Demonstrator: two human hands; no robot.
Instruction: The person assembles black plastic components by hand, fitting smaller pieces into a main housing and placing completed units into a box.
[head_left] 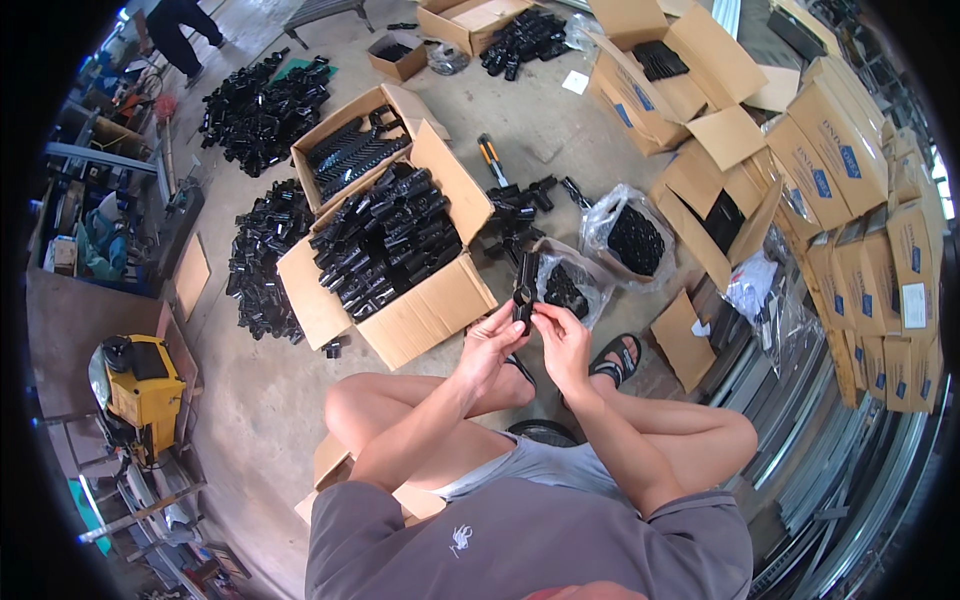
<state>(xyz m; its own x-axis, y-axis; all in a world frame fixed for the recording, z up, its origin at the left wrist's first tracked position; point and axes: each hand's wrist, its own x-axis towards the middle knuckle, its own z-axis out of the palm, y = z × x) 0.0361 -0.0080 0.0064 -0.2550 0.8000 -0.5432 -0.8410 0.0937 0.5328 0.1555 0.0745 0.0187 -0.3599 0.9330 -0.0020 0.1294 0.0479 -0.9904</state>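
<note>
A glossy black part, a short tube-like fitting, stands roughly upright between my hands in front of my knees. My left hand grips its lower end from the left with closed fingers. From the right, my right hand pinches at the same lower end; whether a small piece sits in its fingertips is hidden. Just beyond the part lie a clear plastic bag of small black pieces and a loose pile of black fittings. An open cardboard box full of similar fittings stands to the left.
A second bag of black pieces sits farther right. Heaps of black fittings cover the floor at left. A tool with an orange-and-black handle lies beyond. Stacked cartons and metal profiles line the right. Another person stands far left.
</note>
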